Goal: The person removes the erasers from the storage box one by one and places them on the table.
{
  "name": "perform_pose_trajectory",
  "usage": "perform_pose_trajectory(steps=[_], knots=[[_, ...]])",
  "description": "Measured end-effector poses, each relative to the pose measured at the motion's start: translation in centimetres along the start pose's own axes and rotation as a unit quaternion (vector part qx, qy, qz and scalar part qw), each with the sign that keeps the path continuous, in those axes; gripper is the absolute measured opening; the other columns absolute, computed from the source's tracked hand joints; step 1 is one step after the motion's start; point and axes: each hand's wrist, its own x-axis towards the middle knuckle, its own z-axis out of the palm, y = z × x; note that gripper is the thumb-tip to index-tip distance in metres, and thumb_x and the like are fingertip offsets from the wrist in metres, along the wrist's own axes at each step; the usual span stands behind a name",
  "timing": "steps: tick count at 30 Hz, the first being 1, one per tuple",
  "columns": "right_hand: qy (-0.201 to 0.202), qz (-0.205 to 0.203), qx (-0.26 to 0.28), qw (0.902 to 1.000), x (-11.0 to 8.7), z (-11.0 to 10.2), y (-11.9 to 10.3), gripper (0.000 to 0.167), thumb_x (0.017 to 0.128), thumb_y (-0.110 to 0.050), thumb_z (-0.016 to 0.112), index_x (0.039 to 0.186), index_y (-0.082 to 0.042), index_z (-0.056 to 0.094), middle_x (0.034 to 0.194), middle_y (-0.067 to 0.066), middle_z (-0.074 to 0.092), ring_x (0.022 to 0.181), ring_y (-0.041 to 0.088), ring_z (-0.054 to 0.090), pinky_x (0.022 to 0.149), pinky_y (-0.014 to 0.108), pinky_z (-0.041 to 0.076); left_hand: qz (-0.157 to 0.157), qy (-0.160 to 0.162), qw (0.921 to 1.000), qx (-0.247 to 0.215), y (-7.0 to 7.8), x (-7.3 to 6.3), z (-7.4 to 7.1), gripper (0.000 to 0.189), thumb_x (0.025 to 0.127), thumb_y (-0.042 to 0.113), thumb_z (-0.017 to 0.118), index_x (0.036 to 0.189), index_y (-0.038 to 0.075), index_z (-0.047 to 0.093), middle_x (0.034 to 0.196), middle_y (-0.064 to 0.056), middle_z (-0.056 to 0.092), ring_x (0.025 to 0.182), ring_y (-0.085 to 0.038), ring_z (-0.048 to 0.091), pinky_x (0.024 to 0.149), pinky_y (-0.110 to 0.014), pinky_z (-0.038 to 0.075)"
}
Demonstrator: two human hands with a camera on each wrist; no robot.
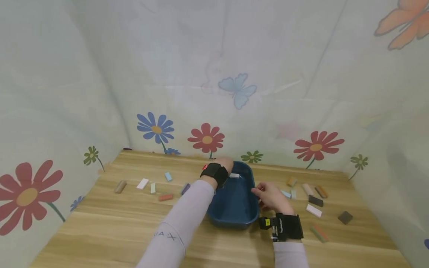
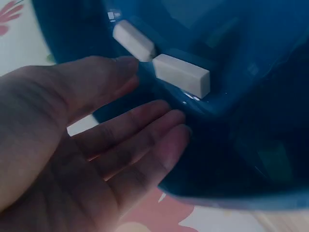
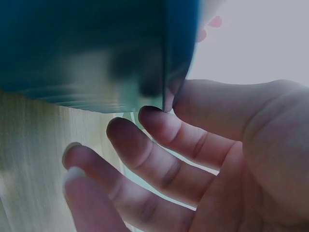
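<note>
A dark blue plastic basin [image 1: 234,203] stands on the wooden table. My left hand [image 1: 225,163] reaches over its far left end, palm mostly hidden behind the wrist strap in the head view. In the left wrist view its fingers are extended and apart, with nothing between them. Two white blocks [image 2: 133,39] [image 2: 182,76] lie inside the basin just beyond those fingertips. At the basin's right side, my right hand [image 1: 270,196] pinches the rim [image 3: 181,48] between thumb and index finger. Its other fingers spread loosely below, beside the outer wall.
Left of the basin lie several small blocks, among them a red one [image 1: 165,197], a white one [image 1: 142,183] and a brown one [image 1: 120,187]. More blocks lie to the right, including a black one [image 1: 315,201]. A flower-printed curtain [image 1: 268,123] rises behind the table [image 1: 110,230].
</note>
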Motion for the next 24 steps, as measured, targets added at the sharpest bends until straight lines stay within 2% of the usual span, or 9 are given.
perform_pose_trajectory(steps=[2, 5, 6, 7, 10, 12, 13, 19, 24], knots=[[0.003, 0.003, -0.002, 1.0, 0.0, 0.1, 0.0, 0.021, 0.1, -0.02, 0.056, 0.088, -0.003, 0.057, 0.075, 0.013, 0.057, 0.059, 0.027, 0.061, 0.054, 0.039, 0.051, -0.014, -0.025, 0.9995, 0.009, 0.1, 1.3, 0.7, 0.017, 0.094, 0.006, 0.059, 0.085, 0.009, 0.073, 0.106, -0.005, 0.069, 0.099, -0.02, 0.063, 0.085, -0.033, 0.049], [0.004, 0.005, -0.002, 1.0, 0.1, 0.2, -0.2, 0.02, 0.1, -0.021, 0.056, 0.088, -0.004, 0.057, 0.076, 0.013, 0.057, 0.06, 0.027, 0.06, 0.054, 0.038, 0.051, -0.027, -0.045, 0.9984, 0.024, -0.4, 4.2, 2.8, 0.017, 0.094, 0.008, 0.059, 0.091, 0.011, 0.076, 0.112, -0.007, 0.069, 0.103, -0.022, 0.063, 0.087, -0.036, 0.049], [0.003, 0.004, -0.003, 1.0, 0.1, 0.3, -0.2, 0.02, 0.1, -0.021, 0.056, 0.089, -0.004, 0.057, 0.076, 0.013, 0.057, 0.06, 0.028, 0.061, 0.054, 0.039, 0.051, -0.018, -0.027, 0.9993, 0.019, -1.1, 5.7, 4.4, 0.017, 0.093, 0.009, 0.06, 0.088, 0.012, 0.076, 0.108, -0.007, 0.069, 0.098, -0.021, 0.064, 0.083, -0.036, 0.051], [0.001, 0.003, -0.003, 1.0, 0.1, 0.3, -0.3, 0.02, 0.1, -0.021, 0.056, 0.09, -0.004, 0.057, 0.077, 0.014, 0.057, 0.061, 0.028, 0.061, 0.055, 0.039, 0.051, -0.022, -0.029, 0.9991, 0.021, -1.4, 6.5, 5.2, 0.016, 0.093, 0.01, 0.06, 0.09, 0.013, 0.076, 0.107, -0.007, 0.069, 0.097, -0.021, 0.065, 0.082, -0.037, 0.051], [-0.002, 0.004, -0.004, 1.0, 0.0, 0.4, -0.4, 0.02, 0.1, -0.021, 0.056, 0.09, -0.004, 0.058, 0.079, 0.015, 0.058, 0.062, 0.029, 0.062, 0.055, 0.039, 0.051, -0.036, -0.039, 0.9986, 0.007, -1.9, 7.4, 6.5, 0.017, 0.095, 0.013, 0.059, 0.096, 0.014, 0.076, 0.11, -0.007, 0.068, 0.098, -0.021, 0.064, 0.082, -0.039, 0.051], [-0.001, 0.005, -0.006, 1.0, 0.0, 0.4, -0.5, 0.02, 0.1, -0.022, 0.057, 0.091, -0.004, 0.058, 0.08, 0.015, 0.058, 0.063, 0.029, 0.062, 0.056, 0.039, 0.052, -0.04, -0.029, 0.9988, -0.004, -1.8, 7.0, 6.6, 0.018, 0.095, 0.013, 0.059, 0.099, 0.015, 0.076, 0.11, -0.007, 0.068, 0.097, -0.022, 0.064, 0.081, -0.04, 0.051], [0.0, 0.006, -0.007, 1.0, 0.0, 0.3, -0.5, 0.021, 0.1, -0.022, 0.057, 0.09, -0.004, 0.057, 0.08, 0.015, 0.058, 0.063, 0.028, 0.062, 0.056, 0.039, 0.052, -0.052, -0.044, 0.9976, -0.002, -1.1, 5.7, 5.5, 0.019, 0.096, 0.013, 0.059, 0.103, 0.014, 0.076, 0.113, -0.008, 0.067, 0.101, -0.023, 0.064, 0.084, -0.041, 0.051], [0.005, 0.003, -0.009, 0.9999, 0.0, 0.2, -0.6, 0.021, 0.099, -0.022, 0.057, 0.09, -0.002, 0.058, 0.082, 0.016, 0.059, 0.062, 0.027, 0.063, 0.056, 0.039, 0.052, -0.026, 0.017, 0.9995, -0.011, 0.3, 1.2, 3.6, 0.017, 0.096, 0.008, 0.058, 0.099, 0.009, 0.075, 0.105, -0.011, 0.069, 0.096, -0.024, 0.065, 0.082, -0.037, 0.051], [0.004, 0.003, -0.011, 0.9999, 0.0, 0.3, -0.2, 0.02, 0.099, -0.021, 0.057, 0.089, -0.003, 0.057, 0.081, 0.016, 0.059, 0.062, 0.028, 0.063, 0.055, 0.039, 0.052, -0.013, 0.027, 0.9995, -0.003, 0.6, -0.2, 3.9, 0.014, 0.095, 0.009, 0.061, 0.101, 0.009, 0.074, 0.106, -0.01, 0.069, 0.097, -0.022, 0.065, 0.083, -0.036, 0.052]])
